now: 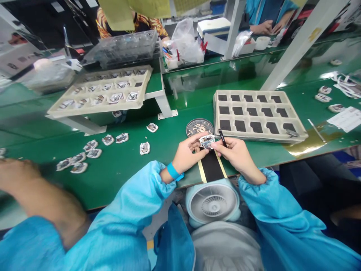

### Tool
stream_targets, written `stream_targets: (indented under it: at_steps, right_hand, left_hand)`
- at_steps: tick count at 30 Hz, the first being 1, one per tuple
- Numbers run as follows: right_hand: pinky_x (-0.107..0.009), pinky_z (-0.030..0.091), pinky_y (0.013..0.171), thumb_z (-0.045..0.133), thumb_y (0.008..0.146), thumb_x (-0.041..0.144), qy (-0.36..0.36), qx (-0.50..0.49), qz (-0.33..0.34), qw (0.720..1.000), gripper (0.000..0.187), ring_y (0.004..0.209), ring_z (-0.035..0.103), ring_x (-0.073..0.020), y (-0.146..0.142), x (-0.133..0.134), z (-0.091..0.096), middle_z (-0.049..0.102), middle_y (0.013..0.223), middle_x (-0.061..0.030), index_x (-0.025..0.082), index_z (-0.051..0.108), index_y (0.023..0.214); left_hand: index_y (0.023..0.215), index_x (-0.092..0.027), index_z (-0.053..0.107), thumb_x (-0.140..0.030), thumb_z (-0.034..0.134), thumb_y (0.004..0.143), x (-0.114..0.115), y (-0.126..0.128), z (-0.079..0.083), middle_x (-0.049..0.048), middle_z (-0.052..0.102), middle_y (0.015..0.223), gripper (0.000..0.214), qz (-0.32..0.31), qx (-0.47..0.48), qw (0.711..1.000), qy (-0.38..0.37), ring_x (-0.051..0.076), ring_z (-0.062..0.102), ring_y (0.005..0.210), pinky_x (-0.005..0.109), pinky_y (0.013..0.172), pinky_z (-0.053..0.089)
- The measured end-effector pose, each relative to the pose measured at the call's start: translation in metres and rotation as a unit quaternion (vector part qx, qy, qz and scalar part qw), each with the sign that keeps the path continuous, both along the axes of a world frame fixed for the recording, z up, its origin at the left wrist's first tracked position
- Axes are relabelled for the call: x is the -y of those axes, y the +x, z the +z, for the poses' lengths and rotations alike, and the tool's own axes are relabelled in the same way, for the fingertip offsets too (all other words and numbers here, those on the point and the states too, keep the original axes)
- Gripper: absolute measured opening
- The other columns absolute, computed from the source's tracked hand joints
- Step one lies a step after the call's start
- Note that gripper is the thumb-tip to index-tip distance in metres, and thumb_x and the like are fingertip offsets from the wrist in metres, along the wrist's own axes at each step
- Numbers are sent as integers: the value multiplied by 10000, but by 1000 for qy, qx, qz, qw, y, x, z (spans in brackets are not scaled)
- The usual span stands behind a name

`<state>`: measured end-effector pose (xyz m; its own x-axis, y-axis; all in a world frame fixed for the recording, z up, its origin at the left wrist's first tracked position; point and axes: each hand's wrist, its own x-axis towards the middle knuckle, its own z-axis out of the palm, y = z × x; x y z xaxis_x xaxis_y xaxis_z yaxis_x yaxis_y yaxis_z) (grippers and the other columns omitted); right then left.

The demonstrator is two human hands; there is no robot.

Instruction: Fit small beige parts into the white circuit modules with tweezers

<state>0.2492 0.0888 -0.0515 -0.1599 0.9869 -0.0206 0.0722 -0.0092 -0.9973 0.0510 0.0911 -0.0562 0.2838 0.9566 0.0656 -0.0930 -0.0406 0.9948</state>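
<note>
My left hand (189, 153) is closed around the left side of a small white-rimmed electronic module (207, 141), raised just above the bench edge. On its right side are the fingers of my right hand (232, 152), which also hold a slim black tool (222, 138), perhaps tweezers, pointing up and away. Circuit parts show inside the module's white housing. Right behind it lies a round grey dish (194, 126) with many small pale pieces. Beneath my hands a black strip (212, 165) with yellowish edges runs over the bench.
A stacked tray (295, 109) with dark-lined compartments stands to the right. On a raised shelf at left sits a filled tray (93, 109). Loose modules (94, 153) lie on the green bench (118, 180). A co-worker's arm (42, 192) reaches in from the left; a fan (213, 203) is below.
</note>
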Motion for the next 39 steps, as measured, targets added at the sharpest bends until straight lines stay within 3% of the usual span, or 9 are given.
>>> stream_targets:
  at_steps: [8,12,16,18,21,25,30,35,39]
  right_hand:
    - [-236,284,451,828,782,537,-24,-33,-18,999,375,493,443,-95,-2,0,-6,613,596,1,176,726,774]
    - [-234,286,458,836,779,520,-21,-40,-12,999,372,497,430,-87,-5,0,-3,593,589,8,175,704,735]
    - [-245,355,501,816,802,526,-22,-35,-2,999,386,533,479,-104,-6,0,-2,594,597,4,177,677,718]
    - [-257,420,557,842,778,513,2,-14,-17,1000,378,595,537,-123,-7,-1,-3,628,656,-7,179,667,746]
    - [-269,483,625,912,705,466,55,-15,-51,997,420,737,617,-159,-8,-2,-3,676,815,-20,202,657,910]
    - [-302,542,743,887,748,468,75,-48,-10,996,418,878,660,-194,-11,-3,-4,706,921,-40,214,677,1005]
    - [-364,553,840,849,781,505,67,-20,12,997,377,887,674,-219,-12,-6,-6,730,934,-48,200,704,948]
    - [-348,541,769,860,769,465,76,-5,-14,997,347,806,654,-204,-14,-8,-7,702,846,-29,199,675,895]
    - [-339,536,743,854,774,461,80,-12,-30,996,343,781,645,-197,-19,-2,-6,684,816,-26,202,661,888]
  left_hand:
    - [1363,-196,664,-344,833,809,5,1,2,109,730,1220,599,22,-46,998,22,199,697,948,298,767,582]
    - [1343,-222,692,-347,785,863,5,-1,2,85,739,1208,505,47,-101,991,81,127,623,753,282,714,546]
    - [1296,-250,730,-346,765,883,6,-3,4,78,729,1278,426,74,-151,975,148,122,607,731,299,750,556]
    - [1285,-238,737,-359,796,854,5,-3,4,83,749,1231,451,71,-127,983,114,144,655,772,316,785,580]
    - [1294,-184,723,-360,861,786,5,-2,6,101,775,1150,555,34,-24,999,2,196,734,876,366,885,614]
    - [1251,-150,727,-338,897,745,3,-2,10,119,783,1118,567,-7,63,996,-66,209,762,865,391,911,625]
    - [1244,-154,718,-390,851,796,0,-4,9,126,777,1096,524,-9,38,997,-60,199,748,811,325,746,605]
    - [1166,-164,715,-434,747,889,-1,-4,-2,98,757,1098,388,25,-62,998,15,207,716,950,350,908,574]
    - [1040,-150,735,-435,739,888,1,-1,-2,78,761,957,323,42,-86,995,38,193,690,879,322,852,548]
